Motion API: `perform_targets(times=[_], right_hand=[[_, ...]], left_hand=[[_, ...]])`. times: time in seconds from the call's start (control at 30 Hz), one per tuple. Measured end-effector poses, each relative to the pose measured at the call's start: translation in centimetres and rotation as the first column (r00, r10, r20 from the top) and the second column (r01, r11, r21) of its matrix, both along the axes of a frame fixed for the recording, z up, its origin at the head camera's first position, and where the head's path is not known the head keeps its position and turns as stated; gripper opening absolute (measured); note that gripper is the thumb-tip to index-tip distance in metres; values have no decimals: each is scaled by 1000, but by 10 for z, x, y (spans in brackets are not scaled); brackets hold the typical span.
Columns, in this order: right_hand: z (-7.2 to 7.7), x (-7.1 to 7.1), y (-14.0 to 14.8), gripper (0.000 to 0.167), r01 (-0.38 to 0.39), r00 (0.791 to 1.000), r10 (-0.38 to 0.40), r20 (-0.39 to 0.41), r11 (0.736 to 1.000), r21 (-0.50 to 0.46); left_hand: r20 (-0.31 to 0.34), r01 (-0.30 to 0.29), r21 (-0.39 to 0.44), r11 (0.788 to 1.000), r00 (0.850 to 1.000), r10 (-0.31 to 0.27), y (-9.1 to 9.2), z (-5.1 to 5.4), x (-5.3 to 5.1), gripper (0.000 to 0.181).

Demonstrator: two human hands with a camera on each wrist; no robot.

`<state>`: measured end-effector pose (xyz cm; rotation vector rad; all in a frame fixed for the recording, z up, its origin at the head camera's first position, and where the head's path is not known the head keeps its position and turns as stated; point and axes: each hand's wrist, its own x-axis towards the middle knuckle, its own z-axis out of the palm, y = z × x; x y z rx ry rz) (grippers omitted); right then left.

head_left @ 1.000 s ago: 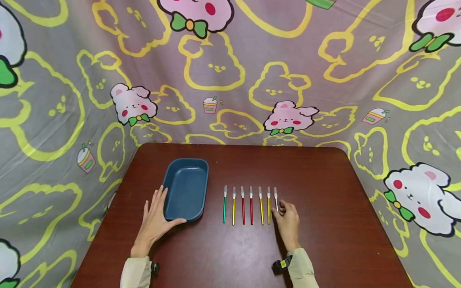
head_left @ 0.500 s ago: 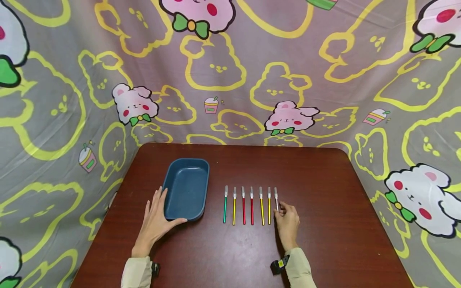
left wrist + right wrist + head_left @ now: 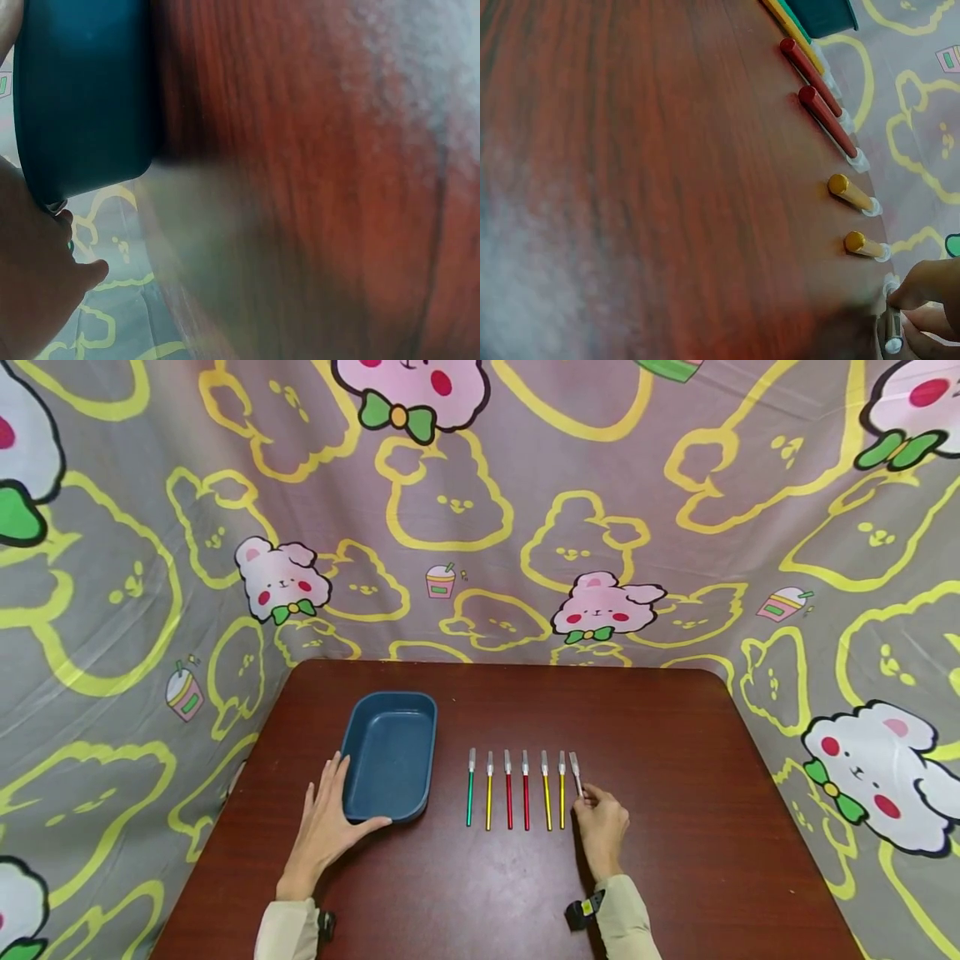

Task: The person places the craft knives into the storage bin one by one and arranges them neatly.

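A dark blue rectangular tray (image 3: 432, 752) stands on the left of the brown table. My left hand (image 3: 322, 835) rests against its near left corner, fingers straight along the side and thumb along the near rim. My right hand (image 3: 602, 827) pinches a silver craft knife (image 3: 576, 770) with a clear cap, at the right end of a row. In the right wrist view thumb and fingers hold its silver handle (image 3: 893, 334). To its left lie capped craft knives: two yellow (image 3: 562, 797), two red (image 3: 527, 797), another yellow (image 3: 489, 802) and a green one (image 3: 470, 797).
The brown tabletop (image 3: 465, 893) has rounded far corners. A grey curtain (image 3: 480, 468) with cartoon animals hangs behind it and at both sides. Dark wrist cameras sit at both sleeves, the right one (image 3: 581, 912) near the table's front.
My right fingers have closed on the silver craft knife, which now tilts slightly, its handle end shifted right. The left hand keeps its place at the tray.
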<state>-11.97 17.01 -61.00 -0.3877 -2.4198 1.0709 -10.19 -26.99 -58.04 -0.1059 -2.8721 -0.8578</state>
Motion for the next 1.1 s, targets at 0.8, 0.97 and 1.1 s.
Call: perform_targets(times=[0.8, 0.97, 1.1], right_hand=[[75, -6, -38, 20, -102, 987, 130, 90, 958, -270], [83, -9, -51, 20, -140, 984, 172, 54, 919, -369], [88, -10, -61, 19, -171, 980, 196, 23, 902, -397]], left_hand=[[15, 27, -46, 999, 1000, -27, 24, -1, 5, 128], [21, 22, -64, 998, 1000, -21, 29, -2, 8, 128], [12, 22, -68, 997, 1000, -22, 33, -3, 11, 128]])
